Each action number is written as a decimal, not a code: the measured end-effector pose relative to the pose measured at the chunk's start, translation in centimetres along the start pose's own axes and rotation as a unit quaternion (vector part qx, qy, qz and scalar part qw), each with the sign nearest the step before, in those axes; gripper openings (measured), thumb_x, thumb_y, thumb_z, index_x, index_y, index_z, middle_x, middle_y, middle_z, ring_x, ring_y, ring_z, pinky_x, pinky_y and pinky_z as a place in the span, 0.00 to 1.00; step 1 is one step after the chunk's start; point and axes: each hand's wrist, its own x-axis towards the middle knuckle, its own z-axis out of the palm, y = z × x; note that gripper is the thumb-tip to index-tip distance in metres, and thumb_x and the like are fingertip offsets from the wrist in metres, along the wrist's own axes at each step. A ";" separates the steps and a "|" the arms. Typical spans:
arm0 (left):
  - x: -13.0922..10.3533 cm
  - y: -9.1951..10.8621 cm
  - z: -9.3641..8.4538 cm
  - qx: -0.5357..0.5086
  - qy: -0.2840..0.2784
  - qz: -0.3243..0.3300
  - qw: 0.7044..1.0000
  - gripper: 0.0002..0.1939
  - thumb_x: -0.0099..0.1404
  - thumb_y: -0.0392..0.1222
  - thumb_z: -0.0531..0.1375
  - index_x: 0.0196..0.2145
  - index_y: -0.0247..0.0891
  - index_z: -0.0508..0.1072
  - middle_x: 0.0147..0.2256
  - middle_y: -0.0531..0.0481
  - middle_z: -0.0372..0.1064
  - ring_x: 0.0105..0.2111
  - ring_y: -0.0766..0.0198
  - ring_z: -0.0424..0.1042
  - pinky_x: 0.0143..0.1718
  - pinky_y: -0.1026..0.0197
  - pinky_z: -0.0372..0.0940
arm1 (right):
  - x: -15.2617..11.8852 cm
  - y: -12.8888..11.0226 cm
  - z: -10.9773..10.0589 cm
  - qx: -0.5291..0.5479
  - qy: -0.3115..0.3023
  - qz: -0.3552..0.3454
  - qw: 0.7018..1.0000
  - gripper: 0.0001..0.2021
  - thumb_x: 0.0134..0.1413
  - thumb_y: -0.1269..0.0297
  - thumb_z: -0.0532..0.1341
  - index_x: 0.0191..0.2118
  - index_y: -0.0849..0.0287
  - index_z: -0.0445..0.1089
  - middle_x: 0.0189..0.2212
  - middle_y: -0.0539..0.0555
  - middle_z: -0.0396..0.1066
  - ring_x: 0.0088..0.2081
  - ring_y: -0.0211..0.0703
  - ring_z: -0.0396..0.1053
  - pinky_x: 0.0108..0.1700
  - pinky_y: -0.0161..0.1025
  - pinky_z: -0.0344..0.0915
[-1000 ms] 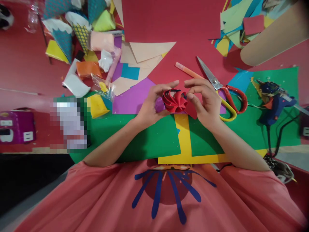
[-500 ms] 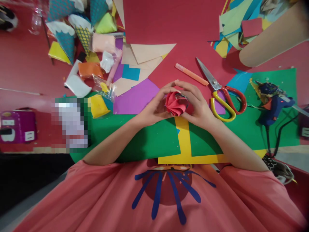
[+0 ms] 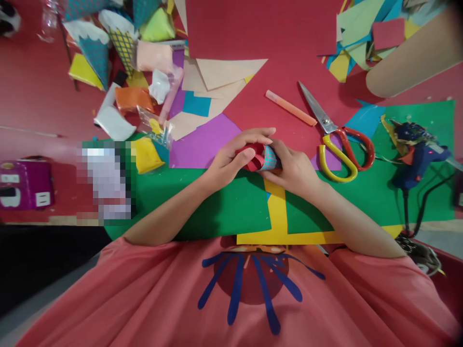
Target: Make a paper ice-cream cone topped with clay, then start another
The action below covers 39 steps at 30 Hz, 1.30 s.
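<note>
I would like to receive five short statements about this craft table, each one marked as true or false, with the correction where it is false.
1. The left hand and the right hand both touch the red-and-blue piece. True.
2. The orange pen lies to the left of the scissors. True.
3. Both handles of the scissors are blue. False: one is yellow, the other red.
4. The glue gun is to the left of the left hand. False: it is to the right of the right hand.
5. Checked cones are at the upper left of the view. True.
</note>
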 end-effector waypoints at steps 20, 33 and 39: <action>0.6 0.3 -2.2 0.195 0.003 0.014 0.981 0.02 0.64 0.40 0.62 0.35 0.41 0.73 0.40 0.50 0.77 0.42 0.62 0.76 0.47 0.56 0.72 | 0.6 -0.6 -1.7 -0.114 -0.065 0.020 0.991 0.30 0.62 0.44 0.56 0.62 0.61 0.64 0.43 0.62 0.75 0.36 0.50 0.74 0.26 0.39 0.54; 0.5 0.3 -2.2 0.239 -0.023 0.060 0.969 0.05 0.61 0.34 0.64 0.30 0.41 0.71 0.39 0.51 0.77 0.42 0.63 0.77 0.45 0.59 0.71 | 0.7 -0.2 -1.3 -0.095 -0.085 -0.017 0.992 0.36 0.67 0.40 0.37 0.59 0.62 0.67 0.41 0.60 0.76 0.35 0.46 0.73 0.26 0.39 0.51; 0.7 0.5 -2.3 0.228 -0.067 0.071 0.969 0.02 0.63 0.35 0.63 0.34 0.41 0.73 0.38 0.51 0.77 0.40 0.64 0.77 0.45 0.59 0.71 | 0.7 0.3 -1.4 -0.042 -0.092 -0.056 0.993 0.36 0.67 0.40 0.37 0.56 0.62 0.69 0.40 0.59 0.76 0.37 0.45 0.73 0.27 0.37 0.53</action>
